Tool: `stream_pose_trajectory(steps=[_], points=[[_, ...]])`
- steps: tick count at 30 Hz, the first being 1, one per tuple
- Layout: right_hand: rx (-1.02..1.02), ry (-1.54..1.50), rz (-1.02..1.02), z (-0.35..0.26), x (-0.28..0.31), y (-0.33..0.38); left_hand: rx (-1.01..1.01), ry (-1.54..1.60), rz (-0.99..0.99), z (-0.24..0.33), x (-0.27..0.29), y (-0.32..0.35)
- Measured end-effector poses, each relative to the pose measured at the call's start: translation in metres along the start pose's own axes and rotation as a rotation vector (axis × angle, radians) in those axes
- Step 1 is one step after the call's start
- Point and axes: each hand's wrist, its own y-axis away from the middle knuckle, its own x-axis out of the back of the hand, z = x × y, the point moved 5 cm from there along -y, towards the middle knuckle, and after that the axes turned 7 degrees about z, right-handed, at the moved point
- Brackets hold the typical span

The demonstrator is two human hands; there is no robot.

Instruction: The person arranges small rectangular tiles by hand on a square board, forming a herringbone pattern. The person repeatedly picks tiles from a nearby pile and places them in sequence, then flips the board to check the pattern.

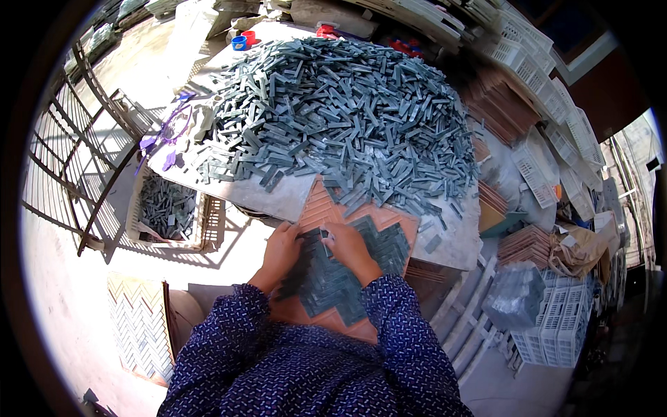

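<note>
An orange tray with zigzag ridges lies in front of me, tilted toward my body. Grey-green stone tile strips fill much of it in a herringbone pattern, and its upper left ridges are bare. My right hand pinches a small tile strip above the laid ones. At the tray's left edge is my left hand, fingers curled and thumb against the fingertips; whatever it grips is hidden. Just beyond the tray, a large heap of loose tile strips covers the table.
A crate of tile strips stands left, below the table. A filled herringbone tray is at lower left. Stacked orange trays and white plastic crates crowd the right. Purple-handled tools and a blue cup sit by the heap.
</note>
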Motion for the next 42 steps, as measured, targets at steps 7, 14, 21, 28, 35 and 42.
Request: stream_pose_trajectory(steps=[7, 14, 21, 28, 35, 42], points=[[0.044, -0.011, -0.012, 0.0, 0.0, 0.009, 0.048, -0.041, 0.001, 0.008, 0.001, 0.0], [-0.122, -0.151, 0.002, -0.003, 0.001, 0.009, 0.007, -0.049, 0.02, 0.001, -0.005, 0.003], [-0.099, -0.08, 0.067, 0.007, 0.011, 0.009, -0.01, 0.019, 0.001, 0.004, 0.001, -0.002], [-0.071, 0.132, 0.326, 0.029, 0.027, -0.009, -0.018, -0.073, -0.061, 0.0, -0.007, -0.004], [-0.187, 0.24, 0.351, 0.03, 0.029, -0.032, -0.051, 0.133, 0.106, 0.0, 0.02, 0.02], [-0.342, 0.045, 0.34, 0.055, 0.033, -0.018, 0.091, 0.192, 0.234, -0.031, 0.064, 0.051]])
